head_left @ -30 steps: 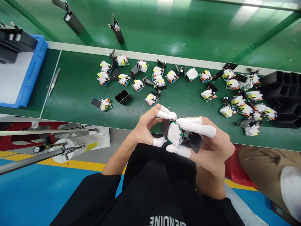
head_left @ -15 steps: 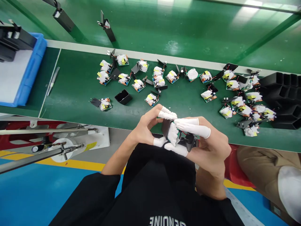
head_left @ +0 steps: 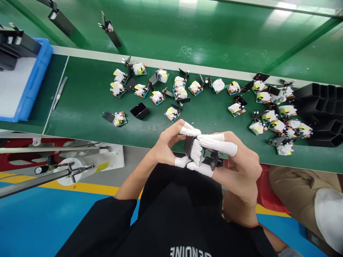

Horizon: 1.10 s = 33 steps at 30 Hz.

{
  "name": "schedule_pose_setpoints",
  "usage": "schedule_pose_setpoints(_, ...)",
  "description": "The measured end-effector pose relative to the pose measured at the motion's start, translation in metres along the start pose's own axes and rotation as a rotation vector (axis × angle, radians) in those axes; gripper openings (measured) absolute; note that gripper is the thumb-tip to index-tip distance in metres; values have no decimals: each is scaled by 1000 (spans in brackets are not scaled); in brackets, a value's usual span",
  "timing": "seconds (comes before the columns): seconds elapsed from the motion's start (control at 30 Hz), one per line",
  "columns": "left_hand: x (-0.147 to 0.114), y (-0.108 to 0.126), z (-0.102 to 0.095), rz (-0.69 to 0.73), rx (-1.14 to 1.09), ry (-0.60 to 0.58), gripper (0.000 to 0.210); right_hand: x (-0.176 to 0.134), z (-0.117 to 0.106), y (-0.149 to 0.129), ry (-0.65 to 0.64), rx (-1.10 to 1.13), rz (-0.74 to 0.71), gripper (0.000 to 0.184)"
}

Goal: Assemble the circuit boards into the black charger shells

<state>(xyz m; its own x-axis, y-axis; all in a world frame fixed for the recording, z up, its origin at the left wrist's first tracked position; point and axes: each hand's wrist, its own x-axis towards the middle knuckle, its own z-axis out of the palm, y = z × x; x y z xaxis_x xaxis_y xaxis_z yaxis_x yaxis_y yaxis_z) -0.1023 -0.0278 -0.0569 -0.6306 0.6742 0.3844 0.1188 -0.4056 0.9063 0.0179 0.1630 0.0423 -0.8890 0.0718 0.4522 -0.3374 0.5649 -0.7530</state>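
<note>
My left hand, its fingertips in white finger covers, grips a black plastic case at the table's front edge. My right hand, also with white finger covers, pinches a circuit board coated with a lumpy white mass. The board sits at the mouth of the case, partly inside it; how deep is hidden by my fingers. A black end piece hangs from the board by wires beside my right palm. Another circuit board with white mass and a yellow label lies just beyond my left hand.
An open black case and several coated boards lie on the green table. Stacked black cases stand at the right. A knife-like tool and a blue tray are leftward. A seated person's leg is at right.
My hands hold the case and board in nearly the same place; the black end piece has shifted slightly left. The cases on the green surface behind the table have moved left.
</note>
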Motion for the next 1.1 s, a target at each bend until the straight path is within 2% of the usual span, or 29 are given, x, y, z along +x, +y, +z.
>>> schedule_pose_setpoints(0.17,1,1,0,14,6,-4,80,2,-2,2,-19,5,-24,60)
schedule_pose_setpoints(0.37,2,0,1,25,-33,-6,86,2,1,4,-22,-35,-17,57)
schedule_pose_setpoints(0.57,2,-3,4,15,-53,-6,82,4,-2,3,-19,-92,-39,61)
schedule_pose_setpoints(0.7,-1,-13,11,-26,-139,29,98,11,-5,5,-75,-104,-19,66)
schedule_pose_setpoints(0.8,-4,-28,22,-26,-222,78,107,15,-4,8,-99,-76,29,78)
schedule_pose_setpoints(0.9,-8,-42,33,-12,-267,140,105,14,-2,13,-41,-22,86,95)
schedule_pose_setpoints(0.97,-10,-46,38,9,-266,172,96,8,-2,17,46,-2,76,101)
schedule_pose_setpoints(1.1,-7,-38,38,30,-196,196,77,-11,-1,27,220,12,7,86)
